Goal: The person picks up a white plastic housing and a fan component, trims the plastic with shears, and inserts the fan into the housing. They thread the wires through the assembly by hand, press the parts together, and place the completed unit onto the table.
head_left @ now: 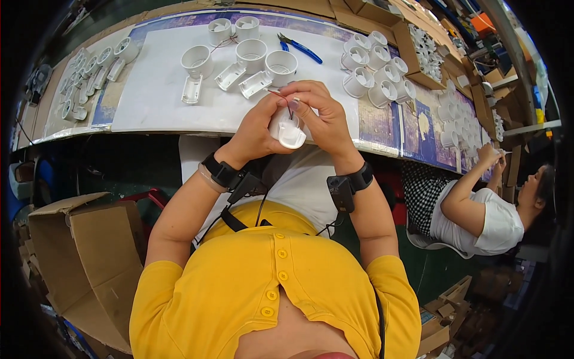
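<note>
Just above the table's near edge, my left hand (258, 131) is wrapped round a white plastic housing (292, 137) with a rounded end. Thin red and black wires (289, 107) come out of it, and my right hand (323, 116) pinches them between thumb and fingers. My fingers hide most of the part's far side. Beyond my hands stand white cup-shaped housings with open handles: one at the left (196, 60), one in the middle (251, 55) and one closest to my fingers (281, 66). Blue-handled cutters (302, 49) lie behind them.
Two white cups with blades inside (233, 29) stand at the back. Several white cups (376, 69) are grouped at right, beside a cardboard box of white fan blades (421, 57). More handled housings (95, 69) lie at far left. A co-worker (478, 203) sits at right. An open carton (89, 257) stands lower left.
</note>
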Available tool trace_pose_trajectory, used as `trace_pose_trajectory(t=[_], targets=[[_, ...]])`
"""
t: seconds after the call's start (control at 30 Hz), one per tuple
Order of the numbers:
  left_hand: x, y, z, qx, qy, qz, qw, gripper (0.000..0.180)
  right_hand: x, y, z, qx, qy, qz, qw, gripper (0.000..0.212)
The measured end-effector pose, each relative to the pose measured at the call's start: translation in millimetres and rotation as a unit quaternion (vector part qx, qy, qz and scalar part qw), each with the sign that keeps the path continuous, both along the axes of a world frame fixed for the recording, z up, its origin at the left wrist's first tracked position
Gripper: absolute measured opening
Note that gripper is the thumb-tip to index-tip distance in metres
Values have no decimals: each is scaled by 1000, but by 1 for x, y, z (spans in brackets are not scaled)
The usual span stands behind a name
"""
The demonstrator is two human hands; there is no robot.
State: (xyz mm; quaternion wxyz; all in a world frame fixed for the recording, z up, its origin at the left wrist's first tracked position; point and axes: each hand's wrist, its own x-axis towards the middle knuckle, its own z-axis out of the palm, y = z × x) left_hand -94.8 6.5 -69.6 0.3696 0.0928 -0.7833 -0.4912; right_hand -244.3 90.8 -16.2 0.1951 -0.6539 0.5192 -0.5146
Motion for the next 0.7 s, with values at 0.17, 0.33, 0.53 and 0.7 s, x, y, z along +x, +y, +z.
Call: trace_pose_trajectory(t=[0.17,0.33,0.53,0.7], targets=[[1,3,6,12,17,-10,1000,71,-3,2,-1,31,-67,10,997,17],[-1,3,7,22,14,-7,1000,67,-7,5,-1,5,42,21,999,20],[0,-2,7,19,-21,-36,999,70,-4,2,2,57,-108,22,992,17],[-2,-4,7,-45,26,-21,998,69,0,-1,-6,60,-174,41,982,22]])
